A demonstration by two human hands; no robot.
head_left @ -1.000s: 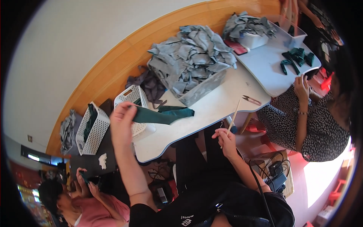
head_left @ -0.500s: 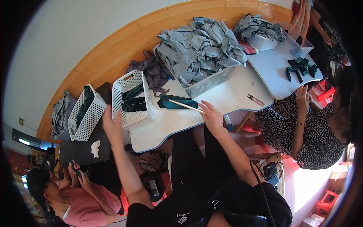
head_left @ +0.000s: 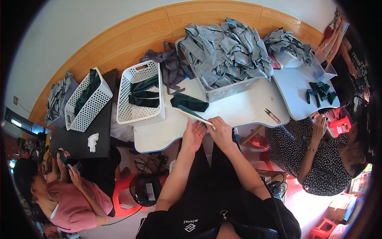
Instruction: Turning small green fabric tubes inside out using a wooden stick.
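My right hand [head_left: 222, 132] is closed around the end of a thin pale stick [head_left: 203, 120], which points up and left over the table's front part. A narrow strip of dark green cloth [head_left: 188, 112] lies along the stick; whether the stick runs inside it I cannot tell. Close beside the stick, my left hand [head_left: 193, 137] is turned palm up with its fingers stretched out, holding nothing I can see. Just beyond the stick tip, a dark green velvet piece [head_left: 193, 103] rests flat on the white table [head_left: 155, 137].
White perforated baskets [head_left: 123, 113] [head_left: 104, 97] hold green velvet pieces. A grey bin [head_left: 234, 88] overflows with grey-green cloth pieces. Small thread snips [head_left: 273, 116] lie to the right. Purple-grey strips [head_left: 171, 67] lie behind. People sit on both sides, a person in pink [head_left: 79, 199] at left.
My left hand has moved from beside the white basket to the stick at the middle. My right hand and the stick have come slightly nearer to me. The view has shifted a little.
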